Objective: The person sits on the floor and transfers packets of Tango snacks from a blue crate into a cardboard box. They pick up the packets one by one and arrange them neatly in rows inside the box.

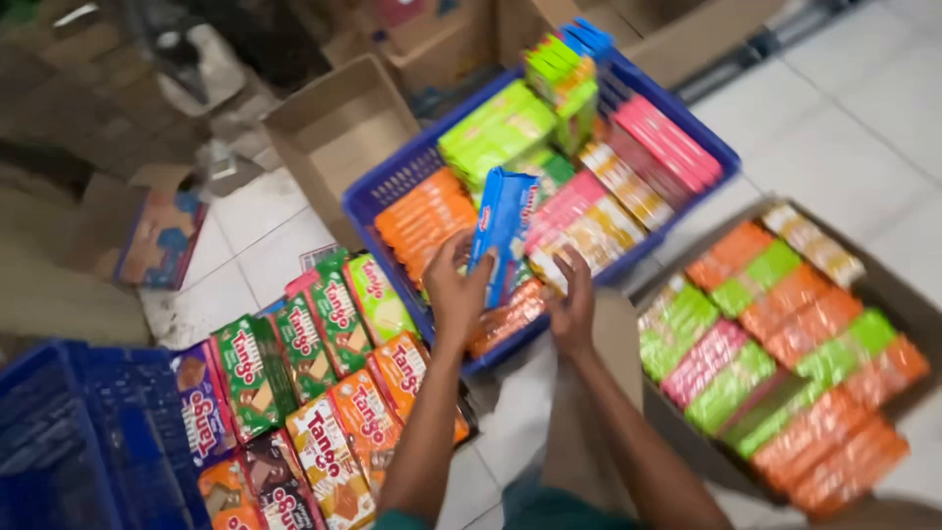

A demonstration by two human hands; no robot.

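Observation:
My left hand grips a blue snack packet and holds it upright over the blue plastic basket. The basket is packed with rows of orange, green, pink and yellow packets. My right hand rests at the basket's near edge with fingers curled on the yellow and pink packets; whether it grips one is unclear.
An open cardboard box on the right holds orange, green and pink packets. Wafer packs in green, orange and brown stand at lower left beside another blue basket. Empty cartons lie behind on the white tiled floor.

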